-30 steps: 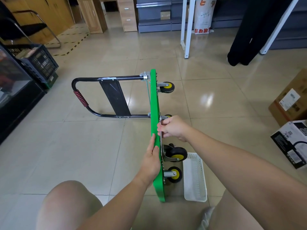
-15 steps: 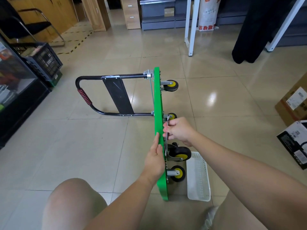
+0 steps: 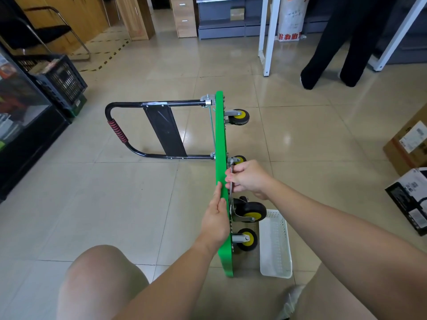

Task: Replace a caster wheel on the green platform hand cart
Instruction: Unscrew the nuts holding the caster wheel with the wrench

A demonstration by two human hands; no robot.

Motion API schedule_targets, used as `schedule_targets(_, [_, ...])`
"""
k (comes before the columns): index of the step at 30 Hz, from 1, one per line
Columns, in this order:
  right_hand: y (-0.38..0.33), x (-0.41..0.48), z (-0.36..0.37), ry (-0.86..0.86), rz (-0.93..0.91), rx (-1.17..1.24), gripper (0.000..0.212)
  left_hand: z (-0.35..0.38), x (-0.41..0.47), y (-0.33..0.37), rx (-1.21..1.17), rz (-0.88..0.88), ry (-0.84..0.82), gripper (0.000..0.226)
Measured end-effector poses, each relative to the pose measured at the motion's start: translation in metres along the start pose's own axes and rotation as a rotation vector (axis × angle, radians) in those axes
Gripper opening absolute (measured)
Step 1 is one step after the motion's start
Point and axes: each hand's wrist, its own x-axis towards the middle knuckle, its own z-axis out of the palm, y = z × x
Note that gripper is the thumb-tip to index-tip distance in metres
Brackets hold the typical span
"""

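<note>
- The green platform cart stands on its long edge on the tiled floor, black handle lying out to the left
- Black, yellow-hubbed wheels face right; a caster wheel sits just below the right hand
- The right hand grips a thin metal tool, probably a wrench, along the underside
- The left hand presses flat, fingers straight, on the deck's upper edge
- A white basket lies just beside the wheels; bare tiles spread left, boxes far right

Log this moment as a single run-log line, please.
green platform: on edge | left hand: flat against platform | right hand: grips metal tool beside caster wheel
</note>
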Motion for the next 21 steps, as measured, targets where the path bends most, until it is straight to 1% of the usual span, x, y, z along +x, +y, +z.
schedule_targets(5, [0.011,-0.001,-0.004,0.028,-0.004,0.052,0.009,0.000,-0.002,0.000,0.000,0.001,-0.001,0.049])
schedule_targets(10, [0.018,-0.002,-0.007,-0.002,-0.014,0.000,0.013,0.001,-0.003,0.002,0.004,0.003,-0.006,0.049])
schedule_targets(14, [0.007,-0.001,-0.002,-0.002,-0.020,-0.104,0.013,0.001,-0.003,0.001,0.010,0.000,0.003,0.050])
schedule_targets(18, [0.004,0.000,-0.004,0.026,0.017,-0.079,0.007,0.002,-0.005,0.005,0.001,-0.009,0.008,0.049])
schedule_targets(21, [0.003,0.002,-0.004,0.034,0.022,-0.046,0.007,0.001,-0.005,0.007,0.008,-0.017,0.020,0.049])
